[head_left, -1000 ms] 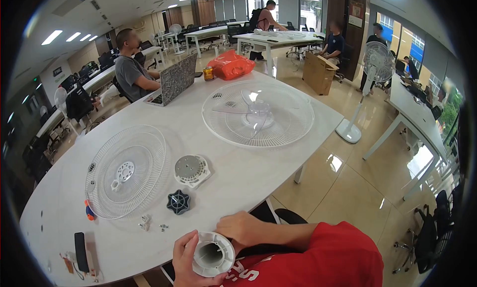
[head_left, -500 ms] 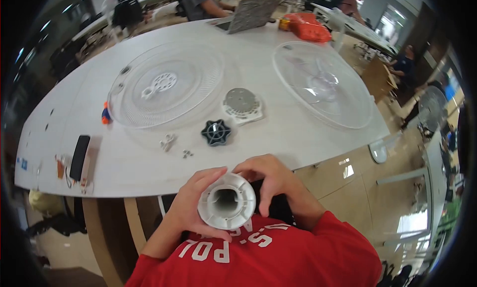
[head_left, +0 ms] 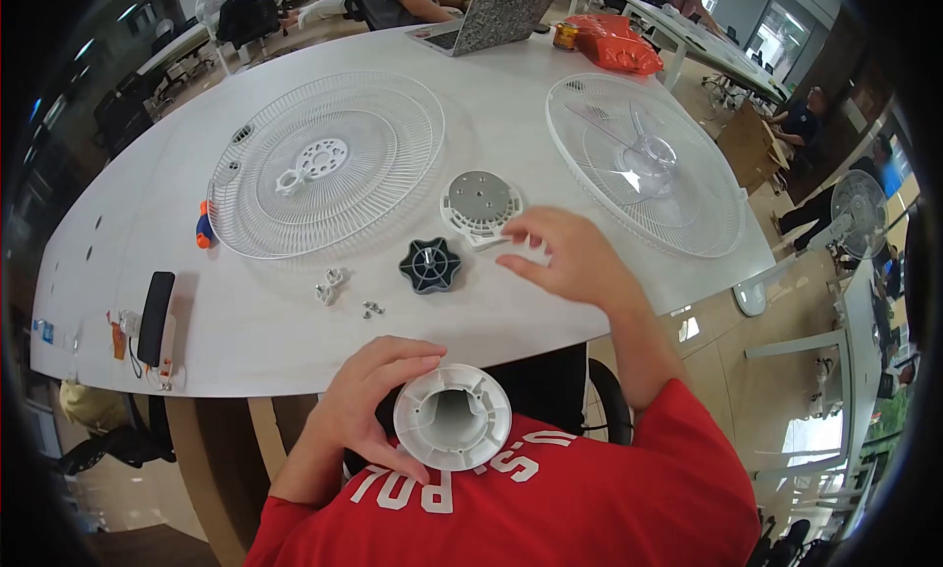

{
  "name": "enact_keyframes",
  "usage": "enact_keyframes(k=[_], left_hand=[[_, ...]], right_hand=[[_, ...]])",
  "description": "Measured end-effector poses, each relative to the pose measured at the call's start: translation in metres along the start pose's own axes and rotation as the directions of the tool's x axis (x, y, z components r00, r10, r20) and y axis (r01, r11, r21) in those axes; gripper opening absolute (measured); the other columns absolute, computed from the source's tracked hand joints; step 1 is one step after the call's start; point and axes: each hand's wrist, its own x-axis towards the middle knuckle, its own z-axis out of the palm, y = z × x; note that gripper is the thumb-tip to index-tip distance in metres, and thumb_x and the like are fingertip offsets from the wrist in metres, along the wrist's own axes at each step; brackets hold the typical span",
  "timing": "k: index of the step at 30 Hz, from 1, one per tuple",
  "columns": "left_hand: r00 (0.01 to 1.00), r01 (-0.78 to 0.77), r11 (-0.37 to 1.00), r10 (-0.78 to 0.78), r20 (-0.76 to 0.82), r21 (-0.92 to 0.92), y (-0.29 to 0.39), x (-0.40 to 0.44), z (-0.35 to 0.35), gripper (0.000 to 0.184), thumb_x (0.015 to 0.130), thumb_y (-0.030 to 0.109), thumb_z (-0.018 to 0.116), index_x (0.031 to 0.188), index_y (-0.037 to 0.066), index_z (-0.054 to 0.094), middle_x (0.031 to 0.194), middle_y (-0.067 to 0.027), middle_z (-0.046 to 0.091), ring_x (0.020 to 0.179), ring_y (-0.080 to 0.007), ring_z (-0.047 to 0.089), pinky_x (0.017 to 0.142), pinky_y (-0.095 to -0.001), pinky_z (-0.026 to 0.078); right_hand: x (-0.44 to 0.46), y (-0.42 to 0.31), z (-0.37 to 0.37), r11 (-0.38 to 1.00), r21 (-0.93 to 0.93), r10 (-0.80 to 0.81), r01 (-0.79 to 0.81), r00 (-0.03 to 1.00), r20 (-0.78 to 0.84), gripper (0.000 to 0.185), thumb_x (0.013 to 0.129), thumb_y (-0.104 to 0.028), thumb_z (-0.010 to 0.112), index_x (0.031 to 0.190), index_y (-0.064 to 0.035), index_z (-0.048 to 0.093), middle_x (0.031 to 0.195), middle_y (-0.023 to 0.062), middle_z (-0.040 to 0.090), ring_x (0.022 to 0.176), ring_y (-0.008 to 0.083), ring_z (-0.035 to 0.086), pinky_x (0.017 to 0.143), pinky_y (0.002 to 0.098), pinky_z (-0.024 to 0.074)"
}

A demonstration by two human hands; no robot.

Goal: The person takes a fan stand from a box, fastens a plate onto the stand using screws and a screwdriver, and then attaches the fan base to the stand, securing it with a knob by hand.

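Note:
My left hand [head_left: 368,400] is wrapped round a white hollow plastic column [head_left: 408,425], its round ribbed end facing up close to my chest. Over the table, my right hand [head_left: 570,258] has its thumb and fingers apart, with nothing between them. Its fingertips are at the edge of a white plastic base with a round grey metal plate [head_left: 479,196]; whether they touch it I cannot tell. Left of that hand lies a dark star-shaped knob [head_left: 430,266]. Several small screws [head_left: 372,310] and small white plastic fittings [head_left: 330,286] lie nearby.
A white fan grille [head_left: 383,164] lies at left and another grille with clear fan blades [head_left: 643,164] at right. An orange-and-blue tool [head_left: 204,225] and a black-topped object [head_left: 156,317] are at left. Behind are a laptop [head_left: 496,19] and a red bag [head_left: 614,45].
My right hand has left the column and moved forward over the table to the base with the metal plate. My left hand still holds the column, which sits slightly lower in view.

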Motion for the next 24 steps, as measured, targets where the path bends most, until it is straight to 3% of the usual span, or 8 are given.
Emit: enact_keyframes(k=[2,3,5,8,10,13,17,24], left_hand=[[0.999,0.002,1.000,-0.002,0.035,0.015,-0.003,0.003,-0.012,0.113,0.051,0.061,0.097,0.140,0.003,0.059,0.133,-0.0192,0.065,0.112,-0.0357,0.066,0.094,-0.0437,0.051],[0.997,-0.005,0.999,0.002,0.075,0.032,-0.005,0.005,-0.018,0.111,0.051,0.061,0.097,0.138,0.003,0.060,0.131,-0.0180,0.066,0.111,-0.0357,0.066,0.095,-0.0439,0.051],[0.996,0.010,1.000,-0.013,0.087,0.026,-0.008,0.010,-0.027,0.109,0.052,0.062,0.096,0.137,0.003,0.062,0.130,-0.0160,0.068,0.114,-0.0353,0.066,0.096,-0.0441,0.050],[0.982,0.051,0.999,-0.047,0.181,-0.016,-0.004,0.018,-0.025,0.109,0.056,0.058,0.096,0.141,0.002,0.058,0.132,-0.0161,0.067,0.118,-0.0356,0.064,0.098,-0.0452,0.050],[0.964,0.173,0.955,-0.113,0.242,-0.242,-0.003,0.017,-0.005,0.111,0.059,0.052,0.098,0.146,0.000,0.053,0.133,-0.0161,0.066,0.122,-0.0360,0.063,0.102,-0.0449,0.049],[0.947,0.256,0.934,-0.190,0.260,-0.249,-0.008,0.006,0.010,0.112,0.052,0.038,0.103,0.146,0.002,0.054,0.131,-0.0166,0.068,0.117,-0.0331,0.066,0.098,-0.0406,0.051],[0.926,0.292,0.923,-0.207,0.317,-0.250,-0.012,0.002,0.007,0.111,0.056,0.041,0.100,0.148,0.002,0.050,0.133,-0.0153,0.066,0.119,-0.0315,0.067,0.101,-0.0391,0.052],[0.947,0.315,0.900,-0.278,0.159,-0.301,-0.024,-0.010,0.013,0.117,0.047,0.044,0.103,0.144,0.002,0.054,0.127,-0.0137,0.068,0.114,-0.0259,0.069,0.100,-0.0366,0.052]], right_hand=[[0.019,0.008,-0.009,0.970,-0.211,-0.116,0.119,0.993,0.023,0.044,0.088,-0.032,0.081,0.119,-0.0047,0.067,0.110,0.0110,0.069,0.102,0.0271,0.066,0.089,0.0387,0.0538],[0.031,0.013,-0.010,0.970,-0.209,-0.121,0.124,0.992,0.029,0.044,0.088,-0.032,0.081,0.119,-0.0047,0.067,0.110,0.0110,0.069,0.102,0.0271,0.066,0.089,0.0387,0.0538],[0.052,0.025,-0.009,0.962,-0.234,-0.117,0.144,0.985,0.123,0.061,0.088,-0.035,0.081,0.134,-0.0014,0.059,0.131,0.0167,0.061,0.121,0.0322,0.058,0.104,0.0431,0.0476],[0.070,0.037,0.012,0.977,-0.184,-0.092,0.110,0.990,0.104,0.079,0.087,-0.040,0.082,0.146,0.0014,0.049,0.140,0.0218,0.056,0.130,0.0359,0.053,0.111,0.0435,0.0439],[0.075,0.052,0.027,0.984,-0.155,-0.074,0.092,0.991,0.115,0.084,0.086,-0.040,0.082,0.149,0.0003,0.045,0.142,0.0233,0.054,0.131,0.0365,0.052,0.111,0.0434,0.0436],[0.079,0.057,0.033,0.992,-0.106,-0.051,0.065,0.990,0.135,0.090,0.085,-0.040,0.083,0.154,-0.0019,0.040,0.143,0.0246,0.054,0.132,0.0368,0.052,0.112,0.0430,0.0431],[0.080,0.056,0.031,1.000,-0.021,0.000,0.003,0.993,0.122,0.093,0.083,-0.038,0.085,0.156,-0.0052,0.039,0.140,0.0241,0.057,0.130,0.0358,0.055,0.112,0.0431,0.0435],[0.081,0.060,0.026,0.999,0.019,-0.030,0.030,0.999,0.030,0.099,0.075,-0.042,0.090,0.154,-0.0075,0.042,0.137,0.0238,0.060,0.127,0.0355,0.059,0.110,0.0423,0.0460]])
